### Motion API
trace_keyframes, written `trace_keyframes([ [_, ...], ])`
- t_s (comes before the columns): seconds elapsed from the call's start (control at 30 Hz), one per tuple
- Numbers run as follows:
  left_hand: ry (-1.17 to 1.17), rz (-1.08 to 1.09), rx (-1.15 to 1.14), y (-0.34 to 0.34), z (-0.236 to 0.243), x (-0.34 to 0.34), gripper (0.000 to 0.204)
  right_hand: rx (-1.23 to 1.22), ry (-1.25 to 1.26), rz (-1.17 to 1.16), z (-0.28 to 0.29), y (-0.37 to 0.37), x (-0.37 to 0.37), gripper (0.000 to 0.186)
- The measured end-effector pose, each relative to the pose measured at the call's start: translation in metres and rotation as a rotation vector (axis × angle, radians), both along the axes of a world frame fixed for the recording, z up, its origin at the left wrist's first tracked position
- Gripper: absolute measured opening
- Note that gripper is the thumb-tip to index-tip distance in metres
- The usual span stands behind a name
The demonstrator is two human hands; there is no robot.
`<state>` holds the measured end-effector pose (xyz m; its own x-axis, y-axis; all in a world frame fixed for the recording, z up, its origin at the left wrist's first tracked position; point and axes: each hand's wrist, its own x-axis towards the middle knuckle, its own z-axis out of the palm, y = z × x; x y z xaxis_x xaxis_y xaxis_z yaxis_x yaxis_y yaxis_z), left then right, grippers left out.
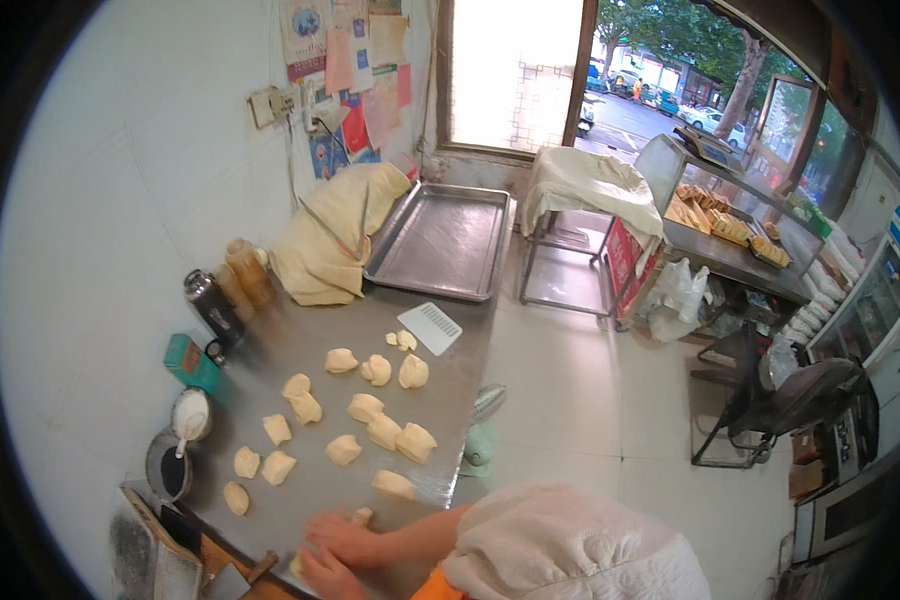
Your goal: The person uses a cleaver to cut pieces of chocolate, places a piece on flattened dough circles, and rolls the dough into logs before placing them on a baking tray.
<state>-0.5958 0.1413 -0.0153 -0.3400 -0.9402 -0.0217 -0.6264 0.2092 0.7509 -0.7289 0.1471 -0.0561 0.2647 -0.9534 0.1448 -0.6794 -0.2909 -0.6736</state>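
My right hand (345,538) lies palm down over a dough piece (362,516) that peeks out past its fingers at the near end of the steel table (320,345). Just below it, my left hand (325,575) covers another dough piece (295,565), of which only a pale edge shows. The two hands touch each other. Several cut, pale yellow dough pieces (382,431) lie scattered across the table beyond them. A white scraper (430,327) rests farther up the table.
An empty metal baking tray (440,240) and a yellow cloth bundle (335,235) sit at the far end. A dark flask (213,308), a green box (191,362) and a bowl of flour (190,414) line the wall. A counter with baked goods (730,235) stands at the right.
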Motion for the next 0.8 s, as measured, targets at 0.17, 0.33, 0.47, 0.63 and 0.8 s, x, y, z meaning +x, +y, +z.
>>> trace_keyframes([
  [0.17, -0.318, -0.237, -0.595, 0.021, -0.086, -0.001, 0.060, -0.220, 0.181, 0.043, -0.073, 0.065, -0.002, 0.073],
  [0.33, -0.481, -0.116, -0.500, 0.068, -0.106, 0.022, 0.059, -0.221, 0.153, 0.151, -0.054, 0.110, -0.023, 0.062],
  [0.47, -0.126, 0.071, 0.080, 0.017, -0.046, -0.004, 0.060, -0.147, -0.254, -0.117, -0.052, 0.018, -0.005, 0.025],
  [0.63, -0.482, -0.238, -0.304, 0.106, -0.051, 0.028, 0.070, -0.013, 0.361, 0.314, 0.001, 0.093, -0.067, 0.078],
  [0.8, -0.103, 0.001, -0.211, 0.086, -0.026, -0.010, 0.074, 0.058, 0.370, 0.226, 0.019, 0.097, -0.062, 0.081],
])
